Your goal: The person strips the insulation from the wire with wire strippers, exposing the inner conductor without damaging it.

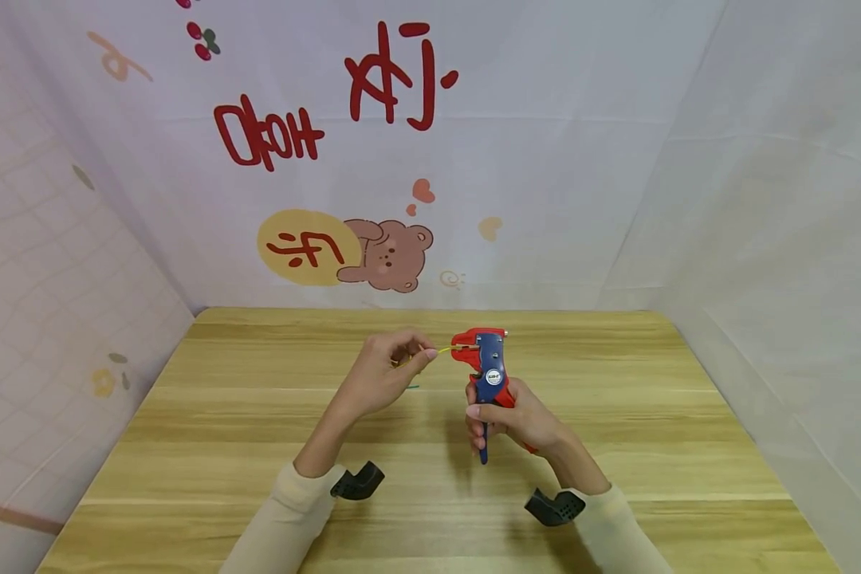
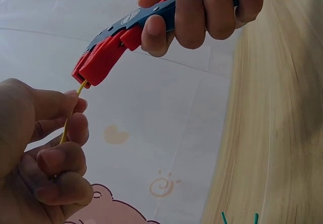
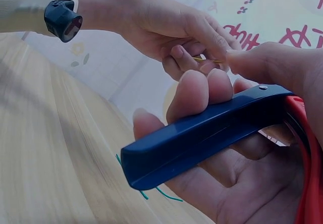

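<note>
A red and blue wire stripper (image 1: 492, 367) is held up over the table in my right hand (image 1: 513, 414), whose fingers wrap round its handles. Its red jaws face left. My left hand (image 1: 391, 367) pinches a thin yellow wire (image 2: 81, 89) between thumb and forefinger. One end of that wire enters the mouth of the red jaws in the left wrist view; the rest runs back among my curled left fingers. The blue handle (image 3: 202, 138) lies across the right fingers in the right wrist view.
Green wire pieces (image 3: 169, 194) lie on the wooden table (image 1: 258, 494) behind the hands. A white printed cloth (image 1: 545, 159) stands as a wall at the table's far edge, with more cloth at both sides. Black wrist cameras (image 1: 359, 481) sit on both sleeves.
</note>
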Motion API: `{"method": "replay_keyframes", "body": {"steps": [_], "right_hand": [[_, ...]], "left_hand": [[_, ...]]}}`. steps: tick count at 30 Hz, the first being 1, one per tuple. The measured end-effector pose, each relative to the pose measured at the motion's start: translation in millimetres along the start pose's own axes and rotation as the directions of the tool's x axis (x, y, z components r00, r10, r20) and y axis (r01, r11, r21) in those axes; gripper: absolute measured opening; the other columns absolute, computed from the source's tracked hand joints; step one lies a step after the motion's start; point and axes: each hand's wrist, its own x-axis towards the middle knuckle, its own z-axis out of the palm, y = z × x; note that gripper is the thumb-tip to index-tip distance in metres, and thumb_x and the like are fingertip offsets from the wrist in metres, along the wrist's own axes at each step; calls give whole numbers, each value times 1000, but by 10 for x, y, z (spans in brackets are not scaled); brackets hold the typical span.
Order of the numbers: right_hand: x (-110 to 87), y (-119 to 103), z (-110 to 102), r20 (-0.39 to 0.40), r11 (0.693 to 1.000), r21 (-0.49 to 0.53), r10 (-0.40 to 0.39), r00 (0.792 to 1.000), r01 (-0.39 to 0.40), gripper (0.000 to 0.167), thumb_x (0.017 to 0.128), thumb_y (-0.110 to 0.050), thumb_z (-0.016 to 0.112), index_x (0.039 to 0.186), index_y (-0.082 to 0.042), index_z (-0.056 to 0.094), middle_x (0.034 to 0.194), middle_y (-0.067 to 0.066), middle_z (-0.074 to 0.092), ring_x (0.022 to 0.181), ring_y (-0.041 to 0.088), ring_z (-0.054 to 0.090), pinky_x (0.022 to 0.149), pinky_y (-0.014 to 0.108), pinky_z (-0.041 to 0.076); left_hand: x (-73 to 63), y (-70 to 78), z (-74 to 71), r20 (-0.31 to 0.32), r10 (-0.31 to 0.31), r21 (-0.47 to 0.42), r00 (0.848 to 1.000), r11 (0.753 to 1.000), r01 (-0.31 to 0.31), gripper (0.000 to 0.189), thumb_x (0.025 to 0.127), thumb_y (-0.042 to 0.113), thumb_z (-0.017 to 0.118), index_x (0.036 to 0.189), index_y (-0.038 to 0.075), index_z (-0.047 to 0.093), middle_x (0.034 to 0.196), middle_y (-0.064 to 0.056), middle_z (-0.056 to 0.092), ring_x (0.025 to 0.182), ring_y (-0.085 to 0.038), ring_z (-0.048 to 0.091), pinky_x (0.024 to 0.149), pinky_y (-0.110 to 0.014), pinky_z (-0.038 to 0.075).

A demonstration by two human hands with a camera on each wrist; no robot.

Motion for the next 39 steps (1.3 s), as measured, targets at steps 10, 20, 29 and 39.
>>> {"method": "replay_keyframes", "body": {"steps": [10, 20, 29, 39], "right_hand": [[-6, -1, -10, 0, 1000, 3, 2, 1000, -2, 6, 104, -1, 52, 109, -1, 49, 80, 4, 64, 69, 16, 66, 71, 41, 63], [9, 1, -9, 13, 1000, 8, 1, 1000, -1, 5, 103, 0, 52, 107, -1, 50, 79, 5, 65, 68, 15, 66, 70, 42, 63], [11, 7, 2, 20, 1000, -2, 10, 1000, -10, 5, 102, -1, 54, 106, -1, 50, 78, 5, 64, 68, 15, 65, 70, 43, 62], [16, -7, 9, 2, 1000, -11, 17, 1000, -17, 7, 102, -2, 54, 106, 0, 49, 77, 5, 64, 67, 15, 66, 70, 43, 62]], "left_hand": [[-6, 24, -34, 81, -10, 17, 997, 1000, 9, 5, 99, 14, 68, 97, 16, 72, 78, 3, 67, 65, -14, 53, 59, -23, 41], [-8, 27, -39, 62, -5, 12, 998, 1000, 4, 9, 99, 10, 66, 99, 14, 73, 82, 2, 69, 67, -16, 53, 62, -24, 43], [5, 42, -28, 52, 7, -5, 999, 1000, -7, 8, 100, 12, 66, 98, 14, 73, 80, 2, 67, 65, -13, 53, 60, -23, 42], [6, 45, -23, 44, 3, -5, 999, 1000, -3, 9, 102, 16, 64, 103, 15, 72, 76, 2, 61, 64, -11, 53, 56, -23, 40]]}}
